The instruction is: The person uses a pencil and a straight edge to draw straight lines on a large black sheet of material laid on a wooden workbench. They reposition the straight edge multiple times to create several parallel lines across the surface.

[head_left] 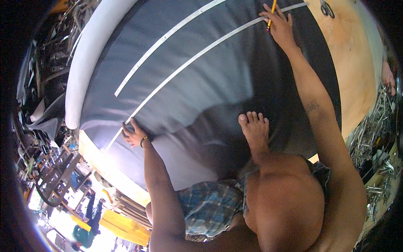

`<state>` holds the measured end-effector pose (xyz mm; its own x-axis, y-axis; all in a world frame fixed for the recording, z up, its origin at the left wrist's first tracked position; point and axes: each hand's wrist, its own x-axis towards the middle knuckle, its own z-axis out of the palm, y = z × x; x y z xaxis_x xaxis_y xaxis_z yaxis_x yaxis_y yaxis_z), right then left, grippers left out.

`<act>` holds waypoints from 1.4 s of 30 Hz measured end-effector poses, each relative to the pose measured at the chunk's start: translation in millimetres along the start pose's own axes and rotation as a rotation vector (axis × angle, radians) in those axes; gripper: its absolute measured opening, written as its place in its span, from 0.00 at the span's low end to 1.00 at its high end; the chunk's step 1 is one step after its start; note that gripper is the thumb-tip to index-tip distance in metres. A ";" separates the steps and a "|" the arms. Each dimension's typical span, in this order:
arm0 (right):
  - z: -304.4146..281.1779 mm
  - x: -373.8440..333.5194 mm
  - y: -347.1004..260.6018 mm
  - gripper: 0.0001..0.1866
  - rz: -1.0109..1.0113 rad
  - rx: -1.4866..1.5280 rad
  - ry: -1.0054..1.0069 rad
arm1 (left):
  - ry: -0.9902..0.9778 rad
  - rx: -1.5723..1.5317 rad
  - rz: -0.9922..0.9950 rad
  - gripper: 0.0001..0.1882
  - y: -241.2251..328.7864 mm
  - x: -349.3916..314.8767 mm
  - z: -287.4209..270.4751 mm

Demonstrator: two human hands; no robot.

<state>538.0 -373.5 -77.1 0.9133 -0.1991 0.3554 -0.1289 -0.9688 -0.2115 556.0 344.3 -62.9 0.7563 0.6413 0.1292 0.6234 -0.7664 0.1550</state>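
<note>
A wide sheet of black, slightly creased material [201, 101] is spread out beneath me. Across it runs a long, thin, pale straight strip [189, 66]. My left hand [134, 134], with a beaded bracelet at the wrist, rests on the strip near its lower left end, fingers apart. At the upper right, my right hand [281, 28] has a yellow pencil [273, 7] between its fingers and touches the same strip close to its far end. A second, similar strip [163, 38] lies farther left, roughly parallel, with neither hand on it.
Scissors [328, 9] lie on the pale wooden board [354, 54] at the right. A thick white roll [86, 63] borders the sheet on the left. My bare foot [255, 130] stands on the sheet. Scraps [378, 138] are heaped at the right; a person [86, 235] is lower left.
</note>
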 end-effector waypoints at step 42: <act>-13.5 0.3 6.9 0.18 -0.115 0.140 -0.142 | -0.007 -0.007 0.021 0.42 5.5 -10.1 -10.4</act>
<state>532.2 -382.2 -66.2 0.9653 -0.0567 0.2551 0.0247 -0.9520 -0.3050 549.7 334.0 -53.2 0.7708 0.6245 0.1259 0.6057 -0.7797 0.1591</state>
